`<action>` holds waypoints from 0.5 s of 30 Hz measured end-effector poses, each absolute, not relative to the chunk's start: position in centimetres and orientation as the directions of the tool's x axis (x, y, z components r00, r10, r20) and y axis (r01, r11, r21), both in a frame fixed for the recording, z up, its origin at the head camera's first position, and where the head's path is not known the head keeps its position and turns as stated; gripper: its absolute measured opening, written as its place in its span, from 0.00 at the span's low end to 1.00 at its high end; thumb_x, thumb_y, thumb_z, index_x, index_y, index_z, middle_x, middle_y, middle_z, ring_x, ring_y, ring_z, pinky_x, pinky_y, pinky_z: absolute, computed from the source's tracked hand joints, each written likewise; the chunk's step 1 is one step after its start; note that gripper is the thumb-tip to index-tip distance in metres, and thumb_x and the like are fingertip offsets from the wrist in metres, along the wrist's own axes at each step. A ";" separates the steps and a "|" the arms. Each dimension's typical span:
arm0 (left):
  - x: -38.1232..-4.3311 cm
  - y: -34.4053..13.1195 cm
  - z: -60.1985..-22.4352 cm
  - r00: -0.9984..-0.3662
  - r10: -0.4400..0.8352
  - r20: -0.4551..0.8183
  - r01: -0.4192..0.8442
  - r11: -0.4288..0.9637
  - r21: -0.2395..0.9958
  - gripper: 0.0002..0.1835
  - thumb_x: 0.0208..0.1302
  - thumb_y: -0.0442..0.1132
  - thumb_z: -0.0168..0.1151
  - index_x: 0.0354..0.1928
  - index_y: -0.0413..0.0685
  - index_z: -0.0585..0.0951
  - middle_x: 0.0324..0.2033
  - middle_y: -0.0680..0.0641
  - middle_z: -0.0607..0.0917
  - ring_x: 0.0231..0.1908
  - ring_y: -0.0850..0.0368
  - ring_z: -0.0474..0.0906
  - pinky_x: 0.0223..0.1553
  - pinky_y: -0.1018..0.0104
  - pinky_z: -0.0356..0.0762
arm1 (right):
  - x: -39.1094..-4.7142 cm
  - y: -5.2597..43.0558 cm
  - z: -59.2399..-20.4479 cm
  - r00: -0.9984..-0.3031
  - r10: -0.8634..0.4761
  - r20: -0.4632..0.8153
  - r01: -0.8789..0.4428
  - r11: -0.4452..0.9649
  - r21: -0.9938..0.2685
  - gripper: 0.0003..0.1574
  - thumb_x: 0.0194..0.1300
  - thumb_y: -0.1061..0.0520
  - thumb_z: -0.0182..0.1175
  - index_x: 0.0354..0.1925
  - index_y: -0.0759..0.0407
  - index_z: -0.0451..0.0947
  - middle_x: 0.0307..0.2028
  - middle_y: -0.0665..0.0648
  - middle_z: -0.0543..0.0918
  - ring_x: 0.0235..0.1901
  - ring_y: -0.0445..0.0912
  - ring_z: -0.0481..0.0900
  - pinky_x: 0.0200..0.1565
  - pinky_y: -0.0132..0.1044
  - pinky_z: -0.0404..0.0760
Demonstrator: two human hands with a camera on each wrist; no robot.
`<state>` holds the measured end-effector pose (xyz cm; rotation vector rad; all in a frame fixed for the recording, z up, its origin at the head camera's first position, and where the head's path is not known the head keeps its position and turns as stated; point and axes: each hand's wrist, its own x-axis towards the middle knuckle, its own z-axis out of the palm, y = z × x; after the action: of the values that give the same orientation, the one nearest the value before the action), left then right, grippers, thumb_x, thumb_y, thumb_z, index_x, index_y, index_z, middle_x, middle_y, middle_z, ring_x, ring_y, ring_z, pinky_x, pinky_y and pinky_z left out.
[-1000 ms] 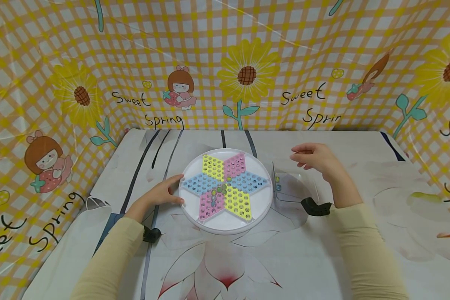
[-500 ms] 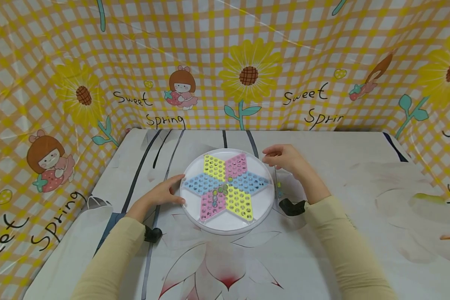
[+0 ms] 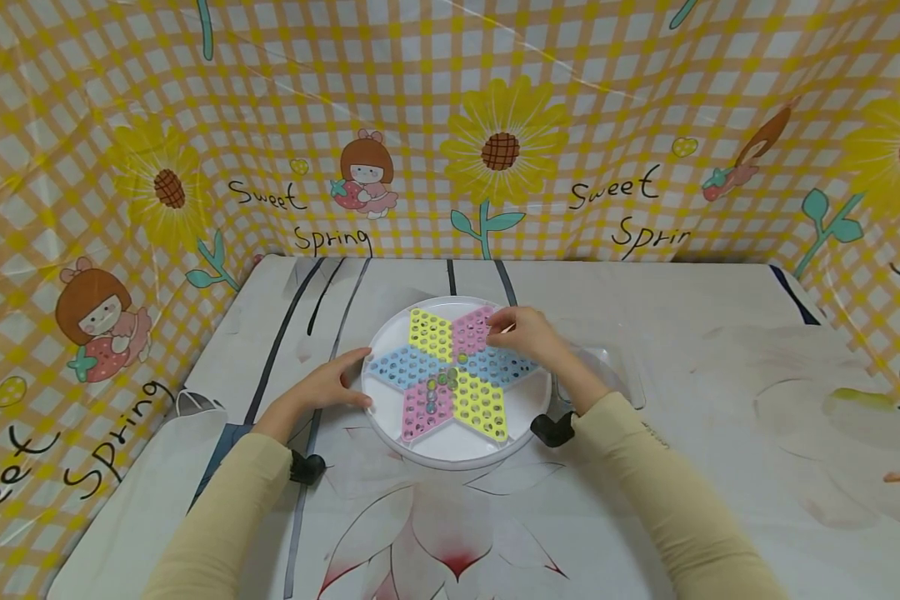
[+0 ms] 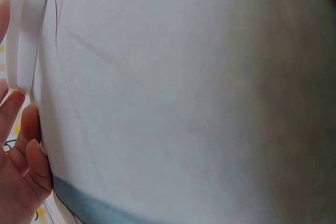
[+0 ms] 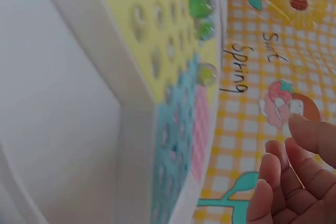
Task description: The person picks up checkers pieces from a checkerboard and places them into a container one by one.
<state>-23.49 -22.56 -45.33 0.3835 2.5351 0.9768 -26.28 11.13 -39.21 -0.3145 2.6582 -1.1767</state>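
A round white Chinese checkers board (image 3: 457,455) with a yellow, pink and blue star lies mid-table. Several green, yellow-green and blue glass marbles (image 3: 431,397) sit near the star's centre and in the near pink point. My left hand (image 3: 318,392) rests at the board's left rim, thumb and fingers spread along it; the left wrist view shows fingertips right at the white rim (image 4: 27,40). My right hand (image 3: 525,333) is over the far pink point, thumb and index close together. In the right wrist view its fingers (image 5: 270,169) are loosely bent; I cannot tell whether they hold a marble.
Beside the board on the right stands a clear plastic box (image 3: 640,379), partly hidden by my right forearm. The table has a pale flower-print cover (image 3: 450,533). Behind and at the sides hangs a yellow checked cloth (image 3: 412,83) with sunflowers.
My right hand has moved left from above the clear box, across the board's right edge, to the far pink point, and lowered. My left hand has stayed at the rim.
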 end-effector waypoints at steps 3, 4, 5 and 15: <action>-23.5 -22.6 -45.3 -0.884 0.390 -0.258 0.113 0.713 0.692 0.51 0.46 0.52 0.71 0.69 0.47 0.55 0.54 0.41 0.68 0.32 0.54 0.66 0.32 0.64 0.65 | -26.4 10.2 -40.0 -0.952 -0.299 -0.068 -0.159 0.671 -0.725 0.20 0.56 0.60 0.62 0.47 0.69 0.77 0.36 0.61 0.79 0.36 0.50 0.74 0.34 0.33 0.71; -23.5 -22.6 -45.3 -0.882 0.394 -0.257 0.116 0.711 0.693 0.51 0.46 0.52 0.71 0.69 0.47 0.55 0.54 0.41 0.68 0.32 0.54 0.66 0.32 0.64 0.65 | -26.3 10.0 -40.1 -0.951 -0.300 -0.066 -0.161 0.670 -0.725 0.20 0.56 0.60 0.63 0.46 0.69 0.77 0.36 0.61 0.80 0.35 0.50 0.75 0.34 0.33 0.71; -23.5 -22.6 -45.3 -0.882 0.397 -0.254 0.119 0.709 0.696 0.51 0.46 0.51 0.71 0.69 0.47 0.55 0.54 0.41 0.68 0.31 0.54 0.66 0.32 0.64 0.65 | -26.4 9.7 -40.3 -0.951 -0.302 -0.066 -0.164 0.674 -0.720 0.19 0.56 0.60 0.62 0.46 0.69 0.77 0.35 0.61 0.80 0.35 0.50 0.75 0.34 0.33 0.71; -23.6 -22.7 -45.5 -0.879 0.403 -0.254 0.123 0.707 0.697 0.50 0.47 0.51 0.71 0.69 0.46 0.54 0.49 0.42 0.70 0.30 0.55 0.66 0.32 0.65 0.65 | -26.8 8.1 -41.4 -0.933 -0.342 -0.112 -0.177 0.705 -0.686 0.18 0.55 0.62 0.61 0.45 0.68 0.79 0.35 0.60 0.80 0.34 0.47 0.73 0.37 0.35 0.72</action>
<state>-23.57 -22.70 -45.48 0.4078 2.5255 0.9910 -26.85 8.09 -41.39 -0.4145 2.6832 -1.0449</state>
